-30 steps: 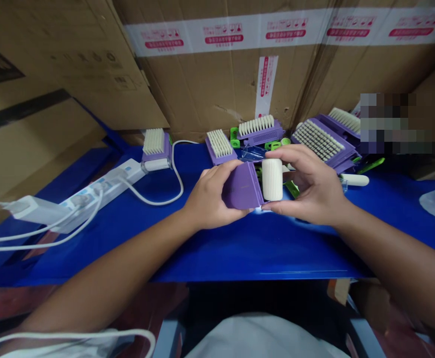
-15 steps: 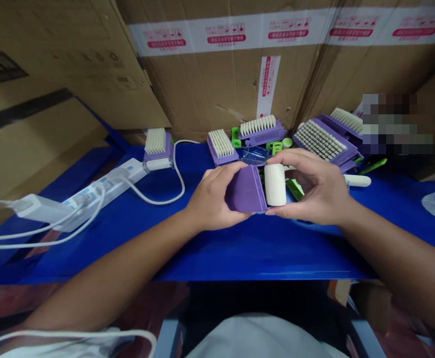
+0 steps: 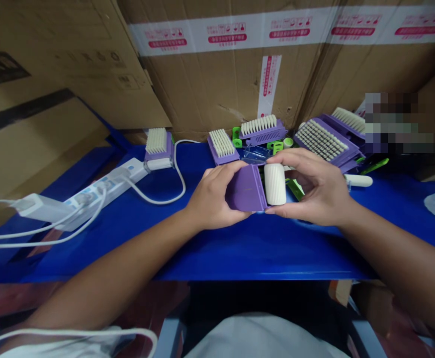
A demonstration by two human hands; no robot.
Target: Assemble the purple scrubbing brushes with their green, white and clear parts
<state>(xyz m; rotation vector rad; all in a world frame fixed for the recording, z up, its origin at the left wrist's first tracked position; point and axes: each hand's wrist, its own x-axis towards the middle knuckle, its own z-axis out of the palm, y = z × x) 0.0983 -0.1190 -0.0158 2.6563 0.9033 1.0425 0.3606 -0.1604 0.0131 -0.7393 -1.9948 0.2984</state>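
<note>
My left hand grips a flat purple plastic brush part by its left side. My right hand pinches a white ribbed cylinder between thumb and fingers, holding it upright against the purple part's right edge. Behind the hands, several purple brushes with white bristles lie on the table, including one just beyond my left hand. A clear plastic piece and green plastic parts lie close to my right fingers.
The blue table has a white power strip with cables at left. Another purple brush stands near it. Cardboard boxes form a wall along the back. A pixelated patch hides part of the right side.
The purple part and white cylinder have shifted slightly right and down, still held in my hands. The whole view has shifted a little too. Almost nothing differs from half a second ago.
</note>
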